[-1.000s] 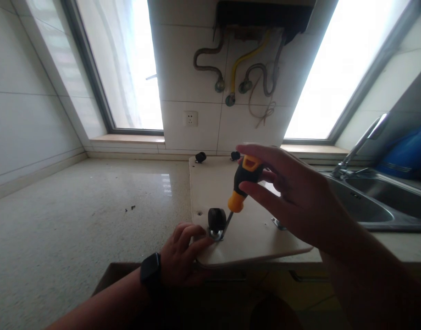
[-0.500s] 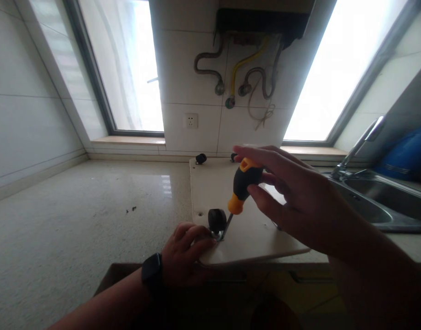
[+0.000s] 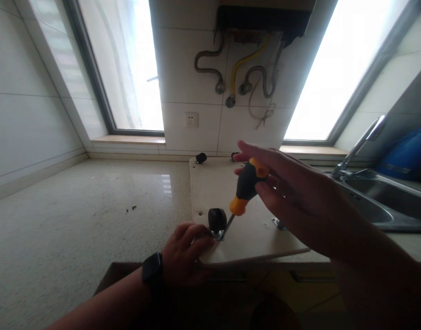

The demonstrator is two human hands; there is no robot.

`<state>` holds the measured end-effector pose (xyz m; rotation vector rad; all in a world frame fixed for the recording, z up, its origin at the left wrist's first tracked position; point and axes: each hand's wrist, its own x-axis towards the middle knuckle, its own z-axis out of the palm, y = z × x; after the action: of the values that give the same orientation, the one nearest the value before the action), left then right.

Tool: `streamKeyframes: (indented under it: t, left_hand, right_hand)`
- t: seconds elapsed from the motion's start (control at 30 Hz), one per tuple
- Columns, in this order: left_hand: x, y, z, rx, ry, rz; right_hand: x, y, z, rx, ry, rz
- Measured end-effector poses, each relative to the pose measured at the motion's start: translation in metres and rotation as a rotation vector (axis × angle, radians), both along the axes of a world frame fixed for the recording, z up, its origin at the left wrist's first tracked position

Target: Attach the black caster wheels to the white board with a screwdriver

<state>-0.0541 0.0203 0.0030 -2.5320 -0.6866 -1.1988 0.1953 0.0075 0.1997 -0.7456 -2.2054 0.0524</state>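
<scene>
A pale board (image 3: 245, 245) lies on the countertop, with a black caster wheel (image 3: 217, 220) standing on its near left corner. My left hand (image 3: 188, 243), a dark watch at its wrist, holds the base of this caster against the board with closed fingers. My right hand (image 3: 293, 192) has its fingers around the handle end of a black and orange screwdriver (image 3: 246, 183). The screwdriver leans to the right, its shaft running down beside the wheel to the metal base plate. The exact contact of its tip is too small to make out.
Another caster (image 3: 201, 158) stands on the board's far left corner, and one more is partly behind my right fingers. A metal plate (image 3: 278, 223) shows at the near right. The steel sink (image 3: 365, 201) and faucet (image 3: 362, 142) are to the right. Dark bits (image 3: 131, 208) lie on the counter.
My right hand has shifted slightly right, tilting the screwdriver handle further that way. The metal plate at the near right shows more now. My left hand stays on the caster.
</scene>
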Motion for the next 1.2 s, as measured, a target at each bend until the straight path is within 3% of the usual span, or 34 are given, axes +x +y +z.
streamKeyframes:
  t: [0.27,0.5,0.73,0.97,1.2]
  left_hand:
    - [-0.0017,0.0011,-0.0028,-0.004,0.024,0.009]
    - [-0.0001,0.0011,-0.0031,0.008,0.007,-0.006]
    - [0.0004,0.0008,-0.0015,0.012,-0.002,0.002]
    - [0.0009,0.0007,-0.0014,0.011,-0.013,0.005]
    - [0.0004,0.0003,-0.0023,0.007,-0.016,-0.001]
  right_hand:
    - [-0.0040,0.0038,-0.0026,0.132,0.036,-0.118]
    - [0.0015,0.0014,-0.0046,-0.040,0.047,-0.025]
    - [-0.0015,0.0058,-0.0071,0.039,0.075,-0.116]
    - [0.0001,0.0046,-0.0084,-0.158,0.117,0.054]
    - [-0.0056,0.0058,-0.0061,0.081,0.099,-0.130]
